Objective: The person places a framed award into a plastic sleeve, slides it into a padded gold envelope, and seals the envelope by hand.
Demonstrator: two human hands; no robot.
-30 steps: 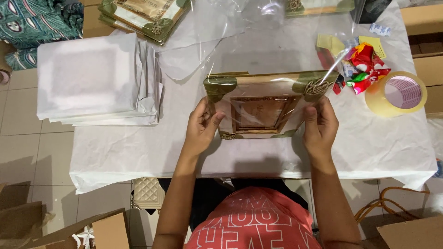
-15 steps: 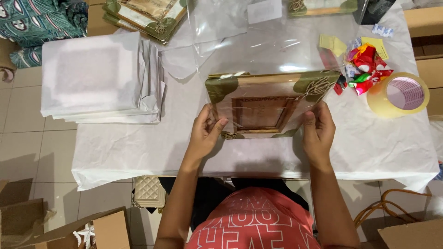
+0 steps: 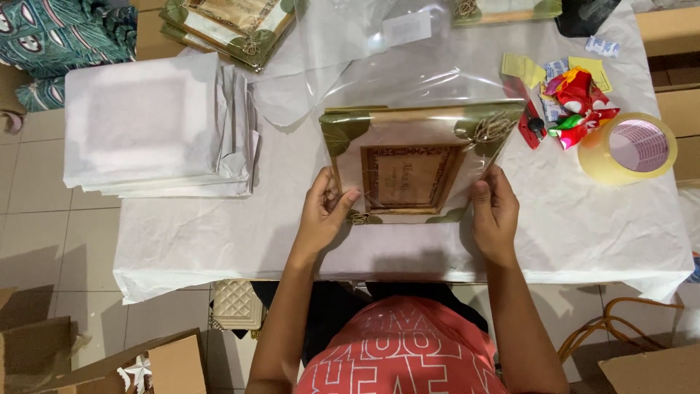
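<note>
A frame (image 3: 412, 164) is gripped at its near corners by the left hand (image 3: 324, 215) and right hand (image 3: 494, 211), at the middle of the table (image 3: 219, 233). It is seen largely inside a clear bag (image 3: 408, 66), whose open end is not yet sealed. A tape roll (image 3: 628, 148) lies untouched at right; wrapped packs (image 3: 153, 124) are stacked at left.

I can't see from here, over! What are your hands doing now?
Left hand and right hand grip the decorated frame by its sides. Frame sits in a clear plastic bag. Tape roll off right, nothing in the way.
</note>
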